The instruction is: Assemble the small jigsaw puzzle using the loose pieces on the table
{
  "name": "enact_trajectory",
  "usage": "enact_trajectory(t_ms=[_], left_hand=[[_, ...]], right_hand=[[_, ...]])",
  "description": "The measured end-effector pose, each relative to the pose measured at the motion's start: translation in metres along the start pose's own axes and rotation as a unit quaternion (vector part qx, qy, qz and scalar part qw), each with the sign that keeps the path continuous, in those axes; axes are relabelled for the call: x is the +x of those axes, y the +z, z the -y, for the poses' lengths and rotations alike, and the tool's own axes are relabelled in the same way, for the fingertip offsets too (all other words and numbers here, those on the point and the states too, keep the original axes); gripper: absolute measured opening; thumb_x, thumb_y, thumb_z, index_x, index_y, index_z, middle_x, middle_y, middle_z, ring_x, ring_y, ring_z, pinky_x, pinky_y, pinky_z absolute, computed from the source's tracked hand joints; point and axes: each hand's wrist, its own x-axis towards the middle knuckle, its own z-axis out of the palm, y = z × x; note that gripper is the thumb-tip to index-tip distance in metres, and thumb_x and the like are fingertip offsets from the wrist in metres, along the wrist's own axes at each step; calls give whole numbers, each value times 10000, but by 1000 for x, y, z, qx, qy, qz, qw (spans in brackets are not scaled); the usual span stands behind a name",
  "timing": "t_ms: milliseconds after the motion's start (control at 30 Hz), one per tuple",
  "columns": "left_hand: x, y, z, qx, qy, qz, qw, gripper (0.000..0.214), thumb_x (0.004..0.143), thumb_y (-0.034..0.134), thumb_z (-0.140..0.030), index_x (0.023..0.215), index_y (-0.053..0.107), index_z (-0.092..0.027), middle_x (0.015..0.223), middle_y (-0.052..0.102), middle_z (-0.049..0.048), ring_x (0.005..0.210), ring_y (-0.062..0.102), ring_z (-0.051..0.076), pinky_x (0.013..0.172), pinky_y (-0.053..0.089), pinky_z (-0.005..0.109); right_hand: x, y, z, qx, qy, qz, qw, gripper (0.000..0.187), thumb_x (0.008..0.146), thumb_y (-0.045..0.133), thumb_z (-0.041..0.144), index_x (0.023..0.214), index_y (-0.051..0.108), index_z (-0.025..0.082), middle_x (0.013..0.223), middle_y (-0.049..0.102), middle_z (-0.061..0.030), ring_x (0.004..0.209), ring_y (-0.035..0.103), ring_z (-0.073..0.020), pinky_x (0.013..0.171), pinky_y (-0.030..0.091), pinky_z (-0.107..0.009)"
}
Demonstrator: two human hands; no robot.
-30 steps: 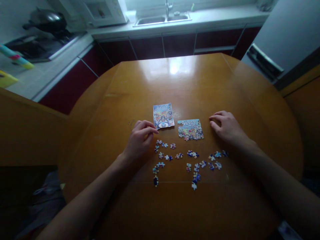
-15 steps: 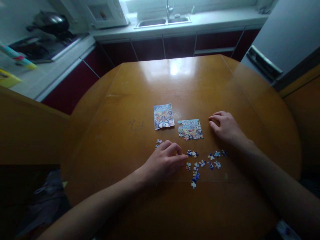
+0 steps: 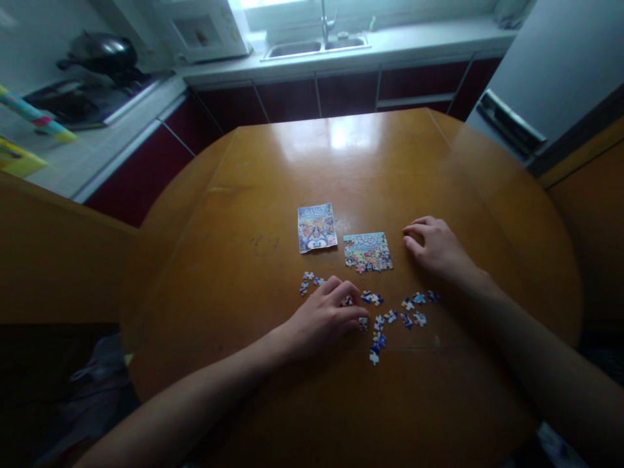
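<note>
My left hand (image 3: 327, 317) is over the loose jigsaw pieces, its curved fingers apart. Its thumb tip is at one small puzzle piece (image 3: 363, 324); I cannot tell whether they touch. Another piece (image 3: 346, 301) shows between thumb and fingers. My right hand (image 3: 433, 246) rests on the table, thumb and forefinger apart with nothing between them. Just left of it lies the partly joined jigsaw puzzle (image 3: 368, 251), with ragged left and lower edges. Beside that is a printed picture sheet (image 3: 317, 229) in similar colours.
Several loose pieces (image 3: 380, 338) lie right of my left hand, others (image 3: 413, 301) below my right hand, and more (image 3: 307, 279) beyond my left hand. All are on a wooden table (image 3: 234, 273). A counter with a sink (image 3: 297, 49) and a stove with a pan (image 3: 102, 52) stand behind.
My left hand has moved slightly toward me, its thumb now at a piece near the front. Pieces earlier hidden under its fingers now show. My right hand stays beside the joined puzzle.
</note>
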Motion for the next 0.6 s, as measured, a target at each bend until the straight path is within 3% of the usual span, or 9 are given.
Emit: enact_trajectory(t_ms=[133,300,400,600], left_hand=[[2,-3,-1,12,20,22,999,128,933,634,-294,1028,721,-294,1166,587,57,1041,488,220,917,489,368],[1,-3,5,36,29,2,999,121,904,674,-343,964,707,-244,1153,611,55,1036,496,222,935,487,372],[3,-9,13,41,29,-35,998,120,893,689,-354,946,709,-249,1117,624,43,1010,496,210,907,493,351],[21,-27,44,60,-39,-135,988,67,873,709,-311,898,720,-250,1055,623,41,1023,495,217,929,474,390]], right_hand=[[0,0,0,1,-4,-5,1000,260,887,545,362,970,753,230,1120,666,-122,1042,575,-313,895,495,-481],[0,0,1,1,-3,-10,1000,265,888,542,372,965,752,232,1120,663,-124,1043,576,-314,886,500,-479],[0,1,0,5,-5,-10,1000,257,889,544,374,959,749,235,1119,663,-121,1048,574,-316,890,498,-481],[0,3,2,-10,1,-6,1000,275,895,538,388,964,742,217,1133,651,-132,1054,564,-318,898,491,-489]])
